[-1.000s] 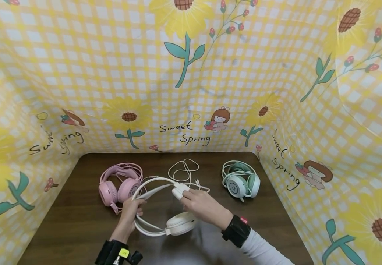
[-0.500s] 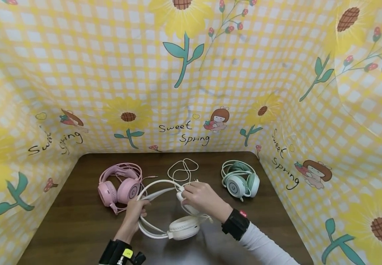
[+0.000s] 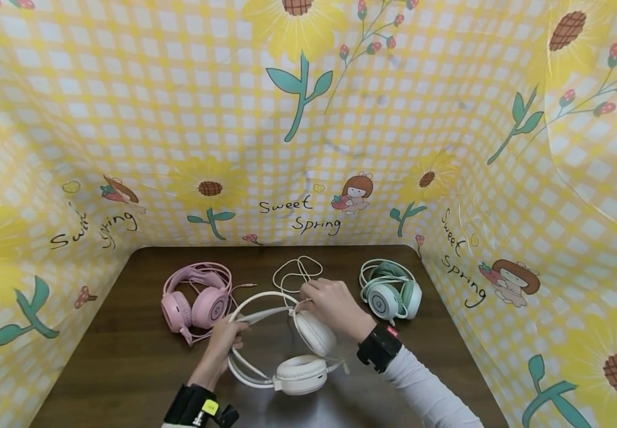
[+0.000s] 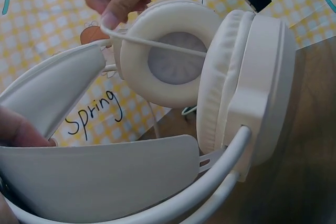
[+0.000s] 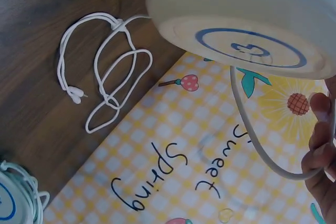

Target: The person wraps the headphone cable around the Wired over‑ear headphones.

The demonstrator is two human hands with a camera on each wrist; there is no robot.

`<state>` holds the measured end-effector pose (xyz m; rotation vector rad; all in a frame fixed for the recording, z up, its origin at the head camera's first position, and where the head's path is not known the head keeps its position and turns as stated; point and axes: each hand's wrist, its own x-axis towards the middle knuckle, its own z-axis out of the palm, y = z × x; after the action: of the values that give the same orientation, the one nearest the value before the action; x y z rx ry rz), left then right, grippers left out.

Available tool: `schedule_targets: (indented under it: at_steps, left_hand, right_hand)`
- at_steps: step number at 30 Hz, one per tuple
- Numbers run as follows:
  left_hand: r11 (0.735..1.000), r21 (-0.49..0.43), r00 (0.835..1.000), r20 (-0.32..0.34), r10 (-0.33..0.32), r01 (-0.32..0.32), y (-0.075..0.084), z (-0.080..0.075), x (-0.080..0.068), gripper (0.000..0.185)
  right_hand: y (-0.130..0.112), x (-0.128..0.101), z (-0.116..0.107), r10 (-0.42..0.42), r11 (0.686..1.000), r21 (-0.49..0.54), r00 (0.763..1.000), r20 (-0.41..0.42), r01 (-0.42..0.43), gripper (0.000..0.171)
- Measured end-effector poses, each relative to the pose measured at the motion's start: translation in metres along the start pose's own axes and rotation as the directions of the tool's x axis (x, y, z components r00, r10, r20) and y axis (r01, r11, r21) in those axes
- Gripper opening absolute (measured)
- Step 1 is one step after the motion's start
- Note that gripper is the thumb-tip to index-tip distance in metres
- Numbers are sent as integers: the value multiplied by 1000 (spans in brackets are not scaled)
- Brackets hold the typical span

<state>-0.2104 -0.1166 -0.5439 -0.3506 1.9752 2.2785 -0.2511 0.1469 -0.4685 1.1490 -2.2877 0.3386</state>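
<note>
White over-ear headphones [image 3: 302, 375] are held over the table, their headband arc toward the left. My left hand [image 3: 222, 345] grips the headband, fingers curled round its band and hoop. My right hand [image 3: 335, 306] is at the far ear cup [image 3: 315, 334]; in the left wrist view its thumb and fingers pinch a thin white cable [image 4: 157, 44], which runs across to behind the nearer ear cup [image 4: 247, 82]. Seen from the right wrist, a cup's outer face [image 5: 252, 48] shows a blue ring, and the cable's plug end [image 5: 76, 94] lies on the table.
Pink headphones [image 3: 209, 309] with a microphone boom stand at the back left of the dark wooden table [image 3: 110, 356]. Mint-green headphones [image 3: 383, 300] stand at the back right. Yellow checked cloth [image 3: 303, 160] walls in the back and both sides.
My right hand has slid off the far ear cup and moved up and right, now with the cable pinched. The headphones have shifted slightly right and down, and the far cup has turned.
</note>
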Motion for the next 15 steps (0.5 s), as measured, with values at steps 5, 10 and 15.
schedule_targets:
  at_steps: [5,10,15]
  left_hand:
    - [999,-49,1000,20,4,-3,5,0,3,14]
    - [992,-122,999,44,-14,19,7,-5,3,19]
    - [980,-193,995,89,-38,55,10,-10,5,18]
  right_hand:
    - [12,5,2,57,983,167,994,92,-72,10]
    - [28,-2,7,84,928,348,986,145,-130,16]
    - [44,-14,20,287,856,402,946,152,-324,15]
